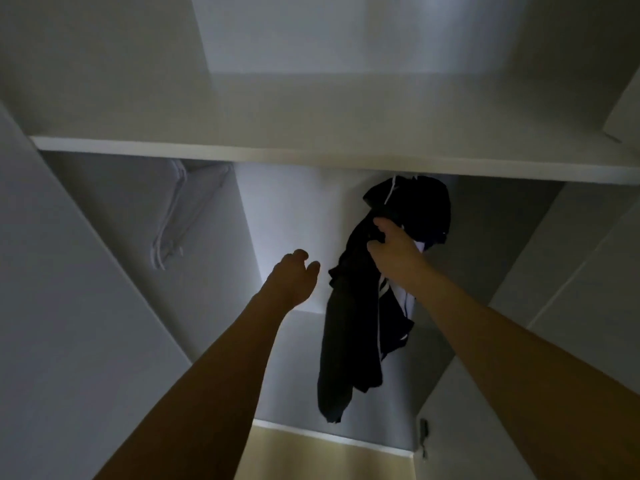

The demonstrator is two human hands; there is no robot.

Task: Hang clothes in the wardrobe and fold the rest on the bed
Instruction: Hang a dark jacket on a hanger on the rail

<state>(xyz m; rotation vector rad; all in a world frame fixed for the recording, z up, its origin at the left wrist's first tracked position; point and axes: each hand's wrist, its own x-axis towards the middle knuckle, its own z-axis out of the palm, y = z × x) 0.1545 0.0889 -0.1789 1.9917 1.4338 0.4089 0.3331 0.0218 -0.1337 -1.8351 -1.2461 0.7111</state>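
- the dark garment [349, 327] hangs inside the wardrobe [242, 150], right of centre, its top bunched just under the shelf [311, 161] and the rest trailing down toward the near edge of the compartment.
- its long axis runs from far and high down to near and low, leaning a little leftward at the bottom; white stripes show along its right side.
- the right hand [394, 247] is on it: fingers curled into the cloth on the upper part, just below the bunched top. whether a hanger sits inside that bunch, or whether it is hooked on a rail, cannot be told; the shelf hides that spot and the light is dim.
- the left hand [294, 278] holds nothing, fingers loosely curled, just to the left of the garment's middle and apart from it.
- the two hands are apart, the garment's upper length between them; the right is farther in and higher, the left nearer and lower.
- a bundle of white hangers [173, 216] hangs at the far left of the same compartment, well apart from both hands, though the left hand is the closer one.
- judgement: the coming move turns on the garment lying right of the free left hand, so that hand need only go rightward to steady or straighten the hanging length.
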